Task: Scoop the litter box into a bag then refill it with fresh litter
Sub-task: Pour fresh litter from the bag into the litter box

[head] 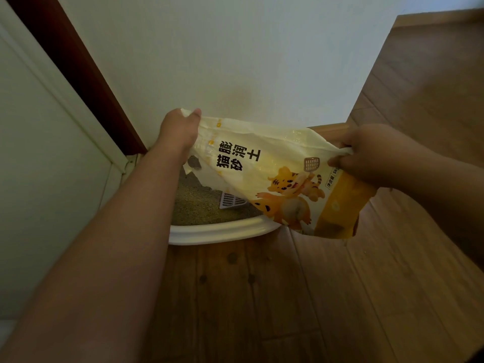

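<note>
— Spillage, mostly. Litter bag held slung sideways over the litter box, lower open end near the left hand, above the grey litter. Any sudden tilt or slip could send grains over the white rim onto the wooden floor.

— Grip secure enough?

— Hard to call. Left hand fingers curled round one bunched end of the bag, up by the wall; right hand pinching the other end, fingers and thumb closed tight on crumpled plastic. Thin film, so tearing or sliding through the fingers looks possible, more so if much weight remains inside.

— Much left in the bag?

— Cannot tell. Looks slack and fairly flat, hence probably close to empty, but contents hidden by the printed plastic.

— And the box?

— Sitting on the floor against the wall, well covered in grey granules. Scoop lying in there too, slotted blade partly under the bag. Could get buried or knocked by further pouring. Cannot tell whether anything is falling right now.

— Waste bag anywhere?

— None visible.
</note>
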Action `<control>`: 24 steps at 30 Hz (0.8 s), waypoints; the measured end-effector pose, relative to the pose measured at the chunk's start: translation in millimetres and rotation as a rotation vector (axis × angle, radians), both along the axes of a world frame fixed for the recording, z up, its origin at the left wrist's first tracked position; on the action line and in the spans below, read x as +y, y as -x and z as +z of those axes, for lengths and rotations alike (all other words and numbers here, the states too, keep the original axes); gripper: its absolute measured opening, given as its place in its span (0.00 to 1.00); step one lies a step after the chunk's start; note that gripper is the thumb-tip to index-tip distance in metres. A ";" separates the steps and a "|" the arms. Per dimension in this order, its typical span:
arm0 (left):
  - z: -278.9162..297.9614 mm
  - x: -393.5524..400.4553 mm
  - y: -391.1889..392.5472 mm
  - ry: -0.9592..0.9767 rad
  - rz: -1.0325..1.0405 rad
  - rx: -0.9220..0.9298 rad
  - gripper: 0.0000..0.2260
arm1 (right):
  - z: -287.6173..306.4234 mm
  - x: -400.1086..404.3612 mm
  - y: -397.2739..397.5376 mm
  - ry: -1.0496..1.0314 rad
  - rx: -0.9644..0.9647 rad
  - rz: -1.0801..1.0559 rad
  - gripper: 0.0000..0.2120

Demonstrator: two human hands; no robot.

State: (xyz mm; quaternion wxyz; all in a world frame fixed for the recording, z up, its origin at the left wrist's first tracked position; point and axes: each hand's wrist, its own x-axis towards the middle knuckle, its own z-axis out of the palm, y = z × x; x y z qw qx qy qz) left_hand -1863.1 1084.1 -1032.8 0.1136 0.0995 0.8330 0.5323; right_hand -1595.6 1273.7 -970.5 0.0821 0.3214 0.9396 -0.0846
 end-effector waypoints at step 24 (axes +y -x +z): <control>-28.2 -3.6 6.8 0.125 0.002 -0.039 0.15 | 24.2 2.5 5.1 0.037 0.043 -0.021 0.20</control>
